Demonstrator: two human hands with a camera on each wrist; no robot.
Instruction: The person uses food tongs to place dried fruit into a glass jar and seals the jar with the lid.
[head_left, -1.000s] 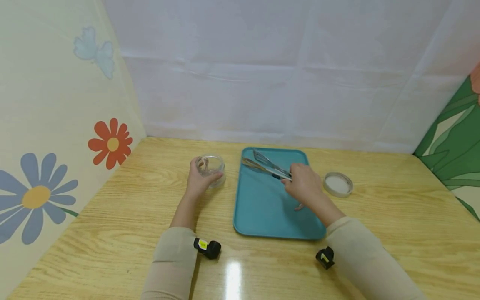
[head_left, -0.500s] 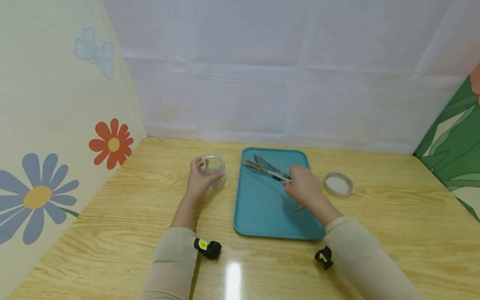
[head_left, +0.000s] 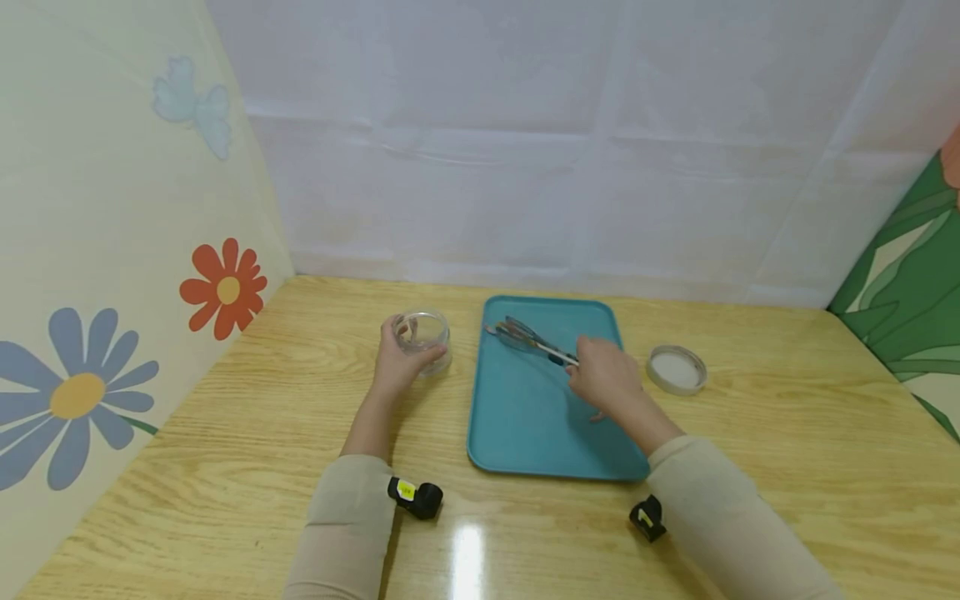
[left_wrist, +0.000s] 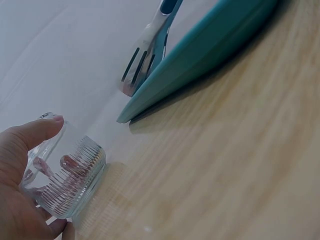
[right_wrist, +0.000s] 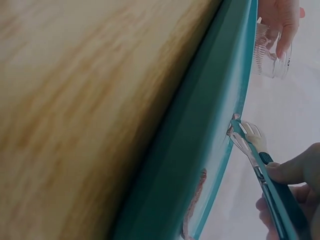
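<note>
Gripped in the right hand, tongs reach leftward over a teal tray, their heads closer together than a second ago, while the left hand clasps a glass jar just beside the tray

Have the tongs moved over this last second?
Yes. In the head view, the tongs in the right hand have tips slightly lower in the picture, further from the far rim of the blue tray, and closer together.
</note>
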